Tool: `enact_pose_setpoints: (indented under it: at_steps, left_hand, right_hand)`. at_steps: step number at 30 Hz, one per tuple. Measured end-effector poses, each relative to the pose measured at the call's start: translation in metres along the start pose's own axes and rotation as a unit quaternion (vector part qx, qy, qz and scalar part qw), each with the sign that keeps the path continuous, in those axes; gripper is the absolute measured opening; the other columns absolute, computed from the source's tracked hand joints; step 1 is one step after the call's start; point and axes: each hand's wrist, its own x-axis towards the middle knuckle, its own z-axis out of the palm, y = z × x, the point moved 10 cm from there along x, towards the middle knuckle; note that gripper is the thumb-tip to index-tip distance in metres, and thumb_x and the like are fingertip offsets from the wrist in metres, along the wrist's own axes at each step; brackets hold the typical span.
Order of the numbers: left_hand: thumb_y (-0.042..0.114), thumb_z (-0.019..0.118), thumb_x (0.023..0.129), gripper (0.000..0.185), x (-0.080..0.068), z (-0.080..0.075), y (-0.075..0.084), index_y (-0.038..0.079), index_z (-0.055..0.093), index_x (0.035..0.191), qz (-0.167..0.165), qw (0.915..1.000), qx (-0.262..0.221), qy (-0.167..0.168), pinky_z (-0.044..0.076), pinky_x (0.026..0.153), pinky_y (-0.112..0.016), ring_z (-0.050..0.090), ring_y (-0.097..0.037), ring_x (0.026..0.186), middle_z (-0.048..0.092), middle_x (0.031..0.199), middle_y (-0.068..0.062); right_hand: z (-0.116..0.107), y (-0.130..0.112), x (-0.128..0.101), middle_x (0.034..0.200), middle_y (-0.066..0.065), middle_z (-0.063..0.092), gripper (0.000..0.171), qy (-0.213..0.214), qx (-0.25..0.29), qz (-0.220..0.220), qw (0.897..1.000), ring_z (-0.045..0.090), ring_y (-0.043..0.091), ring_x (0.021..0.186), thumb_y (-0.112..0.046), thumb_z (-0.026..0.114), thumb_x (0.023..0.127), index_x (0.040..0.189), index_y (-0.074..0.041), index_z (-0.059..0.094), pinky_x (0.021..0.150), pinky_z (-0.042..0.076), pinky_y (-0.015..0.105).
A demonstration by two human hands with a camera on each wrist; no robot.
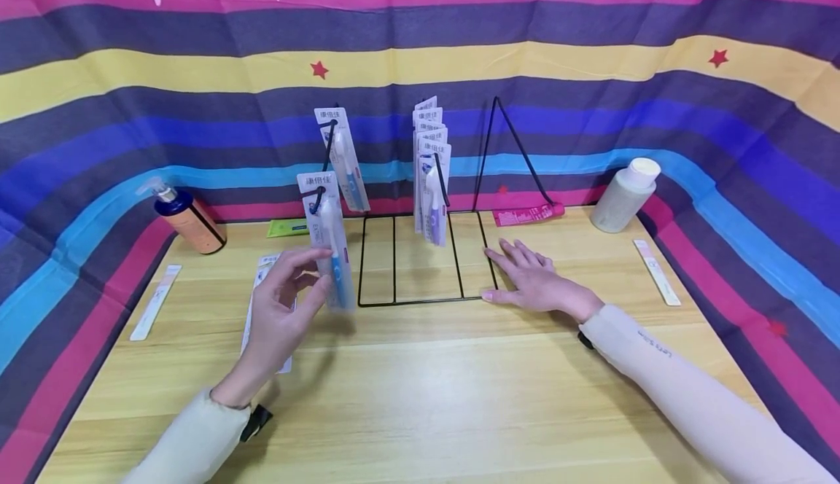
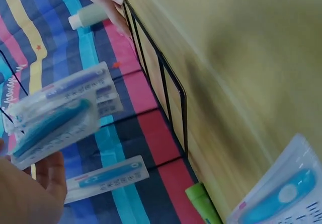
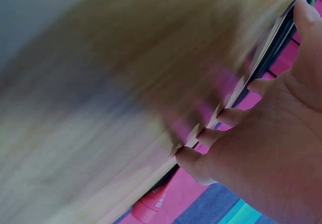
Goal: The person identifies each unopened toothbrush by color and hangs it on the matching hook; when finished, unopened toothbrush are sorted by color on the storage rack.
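We record a left hand (image 1: 278, 309) whose fingers (image 1: 308, 256) pinch a toothbrush pack (image 1: 328, 240), held upright at the front left hook of a black wire rack (image 1: 420, 258). We note the right hand (image 1: 534, 280) lying flat on the desk (image 1: 420, 396), fingers straight and spread, touching the rack's right edge. On the rack we list a second pack (image 1: 343, 157) on the rear left hook and a row of packs (image 1: 430, 178) on the middle hook. Also on the desk: a pump bottle (image 1: 187, 218), a white bottle (image 1: 626, 194), a pink tube (image 1: 528, 214), a green tube (image 1: 287, 227), and a flat pack (image 1: 265, 302) beneath the left hand.
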Motion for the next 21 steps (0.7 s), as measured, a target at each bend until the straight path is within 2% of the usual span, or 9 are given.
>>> enact_pose_setpoints:
  at_steps: [5, 8, 11, 16, 21]
  left_hand:
    - [-0.004, 0.055, 0.099, 0.053, 0.015, 0.007, -0.02, -0.01, 0.052, 0.152, -0.018, 0.9996, -0.003, -0.024, 0.045, 0.106, -0.041, 0.053, -0.032, 0.131, 0.058, 0.15, -0.017]
    - [0.002, 0.051, 0.1, 0.06, 0.026, 0.011, -0.031, -0.006, 0.047, 0.159, -0.024, 0.9993, 0.004, -0.027, 0.037, 0.109, -0.047, 0.045, -0.032, 0.139, 0.051, 0.16, -0.017]
    - [0.004, 0.049, 0.101, 0.063, 0.038, 0.013, -0.042, -0.003, 0.044, 0.163, -0.038, 0.999, 0.008, -0.024, 0.034, 0.109, -0.045, 0.041, -0.031, 0.142, 0.046, 0.165, -0.017]
    - [0.003, 0.047, 0.106, 0.059, 0.057, 0.012, -0.061, 0.001, 0.043, 0.164, -0.081, 0.9965, -0.016, -0.003, 0.036, 0.109, -0.038, 0.04, -0.029, 0.141, 0.043, 0.166, -0.012]
    - [0.002, 0.047, 0.107, 0.057, 0.069, 0.011, -0.072, 0.003, 0.043, 0.164, -0.103, 0.9938, -0.039, 0.009, 0.035, 0.109, -0.04, 0.037, -0.027, 0.144, 0.04, 0.166, -0.007]
  right_hand:
    - [-0.001, 0.0, 0.0, 0.181, 0.022, 0.003, 0.096, 0.001, -0.004, 0.001, 1.0, -0.002, 0.051, 0.163, -0.064, 0.061, 0.106, 0.177, -0.014, 0.019, 0.12, 0.007, 0.079]
    - [-0.001, -0.001, 0.0, 0.181, 0.023, 0.003, 0.096, 0.003, -0.003, -0.001, 1.0, -0.002, 0.051, 0.163, -0.064, 0.061, 0.106, 0.176, -0.014, 0.019, 0.12, 0.007, 0.08]
    - [-0.001, 0.0, 0.001, 0.181, 0.023, 0.002, 0.096, 0.004, -0.003, -0.001, 1.0, -0.002, 0.051, 0.163, -0.064, 0.06, 0.106, 0.176, -0.014, 0.018, 0.12, 0.006, 0.079]
    - [-0.001, 0.002, 0.0, 0.181, 0.022, 0.001, 0.097, 0.003, -0.004, 0.002, 1.0, -0.003, 0.051, 0.163, -0.065, 0.06, 0.106, 0.177, -0.014, 0.018, 0.121, 0.005, 0.078]
    - [0.0, 0.003, -0.001, 0.181, 0.022, 0.002, 0.096, 0.003, 0.001, 0.0, 1.0, -0.003, 0.051, 0.163, -0.066, 0.059, 0.106, 0.176, -0.014, 0.018, 0.12, 0.004, 0.079]
